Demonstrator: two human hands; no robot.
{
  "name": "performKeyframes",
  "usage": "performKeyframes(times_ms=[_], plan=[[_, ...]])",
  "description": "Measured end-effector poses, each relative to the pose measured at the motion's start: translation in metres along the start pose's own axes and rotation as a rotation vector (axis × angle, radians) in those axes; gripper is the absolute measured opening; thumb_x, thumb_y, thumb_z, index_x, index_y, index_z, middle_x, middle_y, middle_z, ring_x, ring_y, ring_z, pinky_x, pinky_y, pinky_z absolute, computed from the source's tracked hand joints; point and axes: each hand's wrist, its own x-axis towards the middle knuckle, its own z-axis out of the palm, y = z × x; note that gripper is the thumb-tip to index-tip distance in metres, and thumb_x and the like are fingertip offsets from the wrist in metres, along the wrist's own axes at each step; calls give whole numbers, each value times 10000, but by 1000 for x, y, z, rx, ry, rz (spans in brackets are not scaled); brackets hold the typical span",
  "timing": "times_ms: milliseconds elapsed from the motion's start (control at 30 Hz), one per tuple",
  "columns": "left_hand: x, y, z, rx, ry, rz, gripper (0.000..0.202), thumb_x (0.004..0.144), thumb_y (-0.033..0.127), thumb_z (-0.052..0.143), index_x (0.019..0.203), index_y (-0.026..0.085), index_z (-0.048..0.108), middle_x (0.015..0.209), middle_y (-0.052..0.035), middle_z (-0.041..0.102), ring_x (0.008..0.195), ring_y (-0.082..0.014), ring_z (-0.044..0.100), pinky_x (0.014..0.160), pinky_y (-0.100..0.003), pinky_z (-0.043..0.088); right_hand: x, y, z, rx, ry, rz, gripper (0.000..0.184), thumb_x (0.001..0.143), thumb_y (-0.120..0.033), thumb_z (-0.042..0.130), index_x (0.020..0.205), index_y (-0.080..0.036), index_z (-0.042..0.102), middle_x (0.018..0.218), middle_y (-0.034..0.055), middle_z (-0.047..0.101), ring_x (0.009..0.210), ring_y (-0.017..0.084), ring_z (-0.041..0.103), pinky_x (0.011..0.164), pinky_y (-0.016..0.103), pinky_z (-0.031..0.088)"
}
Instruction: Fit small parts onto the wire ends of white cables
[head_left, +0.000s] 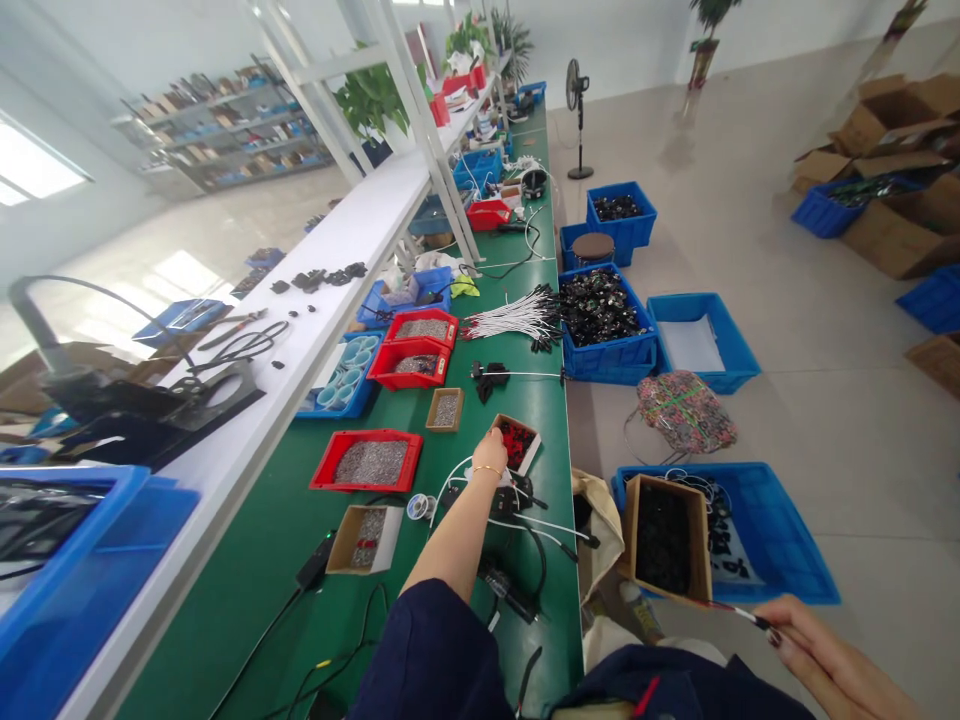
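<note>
My left hand (491,450) reaches over the workbench into the left side of a small cardboard box (531,455) of red and black small parts. Its fingers look curled; whatever they grip is hidden. At lower right, away from the bench, my right hand (817,645) pinches a thin cable (739,610) near its black end, with a white section beside it. Under my left wrist lie black devices (495,498) and white cables (536,525) with black ends. A reel of solder wire (421,507) stands left of my forearm.
Red bins (367,460) and cardboard boxes of small metal parts line the green bench (277,510). Farther along lies a bundle of white cables (514,315). On the floor are blue crates (787,540) and a cardboard box (634,530) of black parts. A white shelf (352,270) runs along the left.
</note>
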Motion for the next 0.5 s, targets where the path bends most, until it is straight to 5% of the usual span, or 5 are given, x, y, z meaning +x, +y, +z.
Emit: performKeyframes(times_ms=[300, 500], plan=[[-55, 10, -63, -414, 137, 107, 172, 973, 311, 610, 915, 152, 642, 939, -40, 668, 904, -183, 632, 900, -399, 520, 28, -42, 3, -44, -63, -139, 479, 1001, -603, 341, 1040, -237, 647, 903, 61, 699, 857, 226, 680, 742, 305, 556], [-167, 23, -82, -839, 144, 243, 218, 906, 389, 609, 909, 171, 627, 873, -30, 671, 840, -173, 629, 843, -324, 512, 38, -87, -17, -39, -68, -299, 403, 1035, -526, 362, 1053, -225, 629, 838, 36, 672, 761, 193, 641, 679, 290, 513]])
